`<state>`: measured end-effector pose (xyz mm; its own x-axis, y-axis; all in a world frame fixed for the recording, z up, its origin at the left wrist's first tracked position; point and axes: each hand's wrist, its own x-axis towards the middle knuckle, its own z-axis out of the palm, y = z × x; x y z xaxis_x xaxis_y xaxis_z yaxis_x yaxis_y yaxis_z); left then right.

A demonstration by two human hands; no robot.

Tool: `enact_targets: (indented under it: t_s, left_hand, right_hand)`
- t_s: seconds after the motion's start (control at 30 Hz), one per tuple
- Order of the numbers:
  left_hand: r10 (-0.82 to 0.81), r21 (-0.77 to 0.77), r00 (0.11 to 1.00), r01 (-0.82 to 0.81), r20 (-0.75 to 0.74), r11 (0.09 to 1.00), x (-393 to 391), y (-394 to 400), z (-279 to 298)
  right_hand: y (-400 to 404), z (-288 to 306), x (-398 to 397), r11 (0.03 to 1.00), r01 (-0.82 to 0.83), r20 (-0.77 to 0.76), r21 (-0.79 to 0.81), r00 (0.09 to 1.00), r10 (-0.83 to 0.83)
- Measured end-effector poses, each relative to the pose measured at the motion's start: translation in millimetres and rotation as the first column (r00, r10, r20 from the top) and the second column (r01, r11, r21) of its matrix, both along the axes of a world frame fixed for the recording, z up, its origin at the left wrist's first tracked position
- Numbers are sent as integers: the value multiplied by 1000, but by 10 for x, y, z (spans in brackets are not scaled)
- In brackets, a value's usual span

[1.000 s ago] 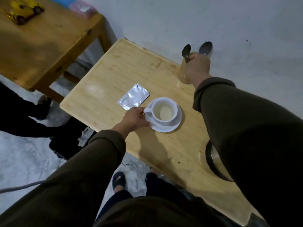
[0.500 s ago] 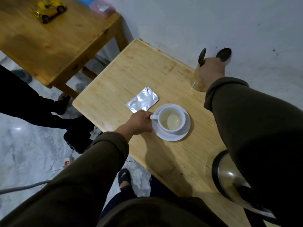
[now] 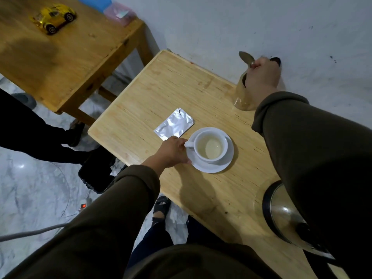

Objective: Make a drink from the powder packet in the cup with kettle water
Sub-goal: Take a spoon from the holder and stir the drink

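A white cup (image 3: 210,147) holding pale yellowish liquid stands on a white saucer (image 3: 212,169) on the small wooden table (image 3: 161,87). My left hand (image 3: 171,153) grips the saucer's left rim, just below the cup handle. A torn silver powder packet (image 3: 174,126) lies flat beside the saucer, to its upper left. At the back right, my right hand (image 3: 261,75) is closed on a metal spoon (image 3: 246,57) over a tan holder (image 3: 241,95). The steel kettle (image 3: 281,214) sits at the table's near right, half hidden by my right sleeve.
A second, larger wooden table (image 3: 60,63) stands at the upper left with a yellow toy car (image 3: 54,17) on it. Another person's dark legs (image 3: 40,133) are left of the small table. A grey wall (image 3: 241,23) runs right behind it.
The spoon in my right hand has tilted left and come partway up from the holder. My left hand stays on the saucer. The camera has shifted, showing more of the kettle.
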<state>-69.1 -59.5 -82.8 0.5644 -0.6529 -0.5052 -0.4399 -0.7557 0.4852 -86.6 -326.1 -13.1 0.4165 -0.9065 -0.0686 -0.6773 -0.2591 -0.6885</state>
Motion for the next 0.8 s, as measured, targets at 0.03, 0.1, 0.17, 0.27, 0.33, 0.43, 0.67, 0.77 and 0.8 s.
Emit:
enact_targets:
  t_s: [0.03,0.1,0.17,0.27,0.33,0.43,0.67,0.77,0.8]
  left_hand:
    - [-6,6,1000,6,-3,1000,0,-5,8]
    - [-26,34,1000,26,4,999,7,-14,17]
    - [-57,76,998,55,22,996,15,-30,19]
    - [-127,119,990,119,62,986,17,-51,4]
    - [-157,122,983,146,90,982,30,-48,-20]
    - [-181,98,979,172,94,980,45,-8,-25]
    - [-363,50,921,360,141,932,17,86,78]
    - [-415,49,892,414,178,909,30,131,56]
    - [-428,53,887,425,176,904,42,132,37]
  right_hand:
    - [11,62,5,1000,19,36,-5,999,-19]
    - [52,197,5,998,43,115,-37,993,-38]
    - [102,338,-18,997,54,164,-62,985,-44]
    - [209,530,-89,993,86,217,-81,974,-67]
    - [313,630,-143,988,135,263,-75,958,-111]
    - [530,648,-249,973,229,339,-15,917,-210]
    - [1330,335,-656,918,281,310,279,879,-363]
    - [1645,269,-783,871,253,307,422,864,-400]
    - [1724,263,-811,853,244,295,461,865,-406]
